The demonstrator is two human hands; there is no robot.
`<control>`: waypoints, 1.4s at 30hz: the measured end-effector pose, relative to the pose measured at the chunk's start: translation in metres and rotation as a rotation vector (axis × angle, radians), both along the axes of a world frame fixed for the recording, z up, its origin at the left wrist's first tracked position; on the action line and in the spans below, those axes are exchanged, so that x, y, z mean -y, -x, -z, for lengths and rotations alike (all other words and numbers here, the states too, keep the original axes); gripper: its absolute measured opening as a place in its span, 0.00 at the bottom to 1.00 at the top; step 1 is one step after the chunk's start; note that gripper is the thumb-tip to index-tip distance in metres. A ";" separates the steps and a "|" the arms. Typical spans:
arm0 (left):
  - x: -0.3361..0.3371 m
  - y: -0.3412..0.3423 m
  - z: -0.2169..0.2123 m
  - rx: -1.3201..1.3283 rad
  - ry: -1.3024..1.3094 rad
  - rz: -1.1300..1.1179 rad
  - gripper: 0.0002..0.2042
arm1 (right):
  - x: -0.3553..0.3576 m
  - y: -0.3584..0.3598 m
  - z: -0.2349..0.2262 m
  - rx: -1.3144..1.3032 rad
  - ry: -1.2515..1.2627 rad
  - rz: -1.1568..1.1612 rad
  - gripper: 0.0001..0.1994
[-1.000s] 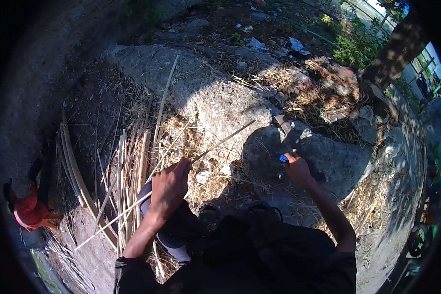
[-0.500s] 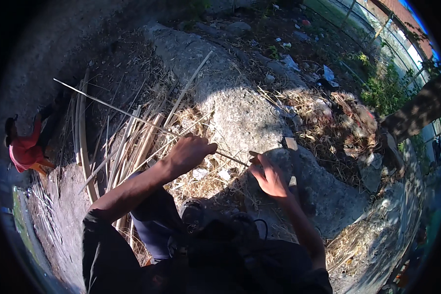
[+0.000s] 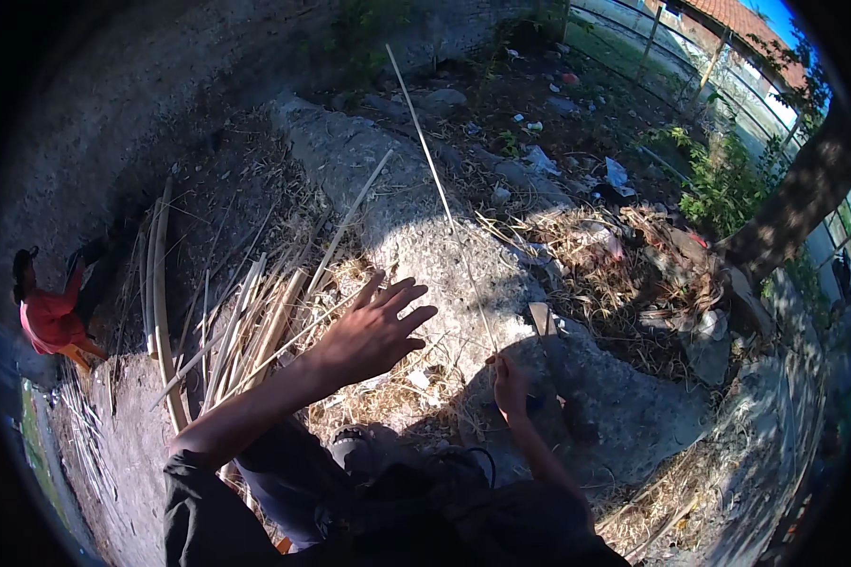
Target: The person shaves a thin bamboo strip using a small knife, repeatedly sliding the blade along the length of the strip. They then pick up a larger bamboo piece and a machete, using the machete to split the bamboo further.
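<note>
My right hand (image 3: pixel 511 387) is closed round the near end of a long, thin, pale wooden strip (image 3: pixel 435 172). From there the strip slants up and away to the left, above a rough grey rock (image 3: pixel 459 250). Fingers spread and holding nothing, my left hand (image 3: pixel 373 331) hovers left of the strip, apart from it. Beneath my left forearm lies a loose pile of split pale sticks (image 3: pixel 265 321). A flat, straight-edged piece (image 3: pixel 543 319) rests on the rock beyond my right hand; its kind is unclear in the shadow.
Dry grass and shavings (image 3: pixel 388 402) cover the ground by my feet. Farther right are a heap of dry litter (image 3: pixel 624 274) and a leaning tree trunk (image 3: pixel 799 208). A person in a red top (image 3: pixel 52 317) is at the far left.
My left hand has let go of the strip and opened. The strip's far end has swung from the left to far ahead, with my right hand now gripping its near end.
</note>
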State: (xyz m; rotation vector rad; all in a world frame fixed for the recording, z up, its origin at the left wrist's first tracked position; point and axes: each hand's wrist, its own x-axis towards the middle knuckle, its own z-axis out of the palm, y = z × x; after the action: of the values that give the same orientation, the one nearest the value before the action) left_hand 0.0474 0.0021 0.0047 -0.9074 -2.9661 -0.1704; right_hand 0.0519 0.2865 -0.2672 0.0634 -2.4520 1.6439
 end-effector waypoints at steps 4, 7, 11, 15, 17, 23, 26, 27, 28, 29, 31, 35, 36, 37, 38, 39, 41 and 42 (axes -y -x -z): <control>-0.006 0.003 0.008 0.021 -0.069 0.010 0.23 | 0.001 -0.013 -0.003 0.183 0.231 -0.022 0.13; -0.014 0.015 0.015 0.077 -0.130 0.031 0.22 | 0.003 -0.019 0.017 0.205 0.322 0.008 0.13; -0.018 0.016 0.033 0.165 0.010 0.051 0.23 | 0.011 -0.031 0.011 0.303 0.480 0.043 0.12; -0.007 0.027 0.050 0.389 -0.185 0.222 0.22 | -0.011 -0.043 0.017 0.213 0.541 0.085 0.13; 0.023 0.030 0.064 0.468 -0.178 0.115 0.22 | -0.005 -0.044 -0.018 0.394 0.553 0.077 0.13; 0.108 0.077 0.112 0.685 0.073 -0.207 0.27 | 0.001 -0.054 -0.044 0.254 0.684 0.064 0.12; 0.123 0.099 0.130 0.664 -0.039 -0.215 0.25 | -0.001 -0.058 -0.062 0.223 0.593 0.090 0.10; 0.127 0.104 0.130 0.705 -0.037 -0.231 0.26 | -0.001 -0.062 -0.053 0.240 0.587 0.076 0.10; 0.132 0.109 0.132 0.715 -0.032 -0.219 0.27 | -0.001 -0.061 -0.043 0.251 0.606 0.151 0.10; 0.141 0.114 0.132 0.725 -0.027 -0.204 0.28 | -0.003 -0.062 -0.036 0.260 0.624 0.229 0.09; 0.172 0.121 0.143 0.714 -0.061 -0.241 0.29 | -0.013 -0.072 -0.031 0.339 0.588 0.214 0.09; 0.283 0.134 0.190 0.614 -0.016 -0.468 0.23 | -0.032 -0.107 0.005 0.316 0.543 0.246 0.08; 0.287 0.135 0.208 0.579 -0.093 -0.532 0.18 | -0.052 -0.125 0.013 0.264 0.438 0.326 0.07; 0.326 0.122 0.236 0.378 -0.135 -0.583 0.16 | -0.053 -0.133 0.027 0.218 0.443 0.401 0.07; 0.362 0.112 0.263 0.346 -0.216 -0.687 0.13 | -0.057 -0.142 0.040 0.173 0.444 0.478 0.07; 0.347 0.121 0.296 0.348 -0.334 -0.731 0.11 | -0.081 -0.165 0.041 0.153 0.344 0.541 0.08; 0.369 0.129 0.332 0.241 -0.333 -0.737 0.08 | -0.103 -0.196 0.044 0.159 0.240 0.593 0.10; 0.410 0.120 0.345 0.169 -0.298 -0.808 0.07 | -0.101 -0.205 0.059 0.220 0.220 0.577 0.11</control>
State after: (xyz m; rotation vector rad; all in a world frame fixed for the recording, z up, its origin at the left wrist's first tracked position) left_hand -0.0728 -0.4082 -0.3402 0.3646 -3.0511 -0.6413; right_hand 0.2569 0.3875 -0.3262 -0.8122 -2.1121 1.6850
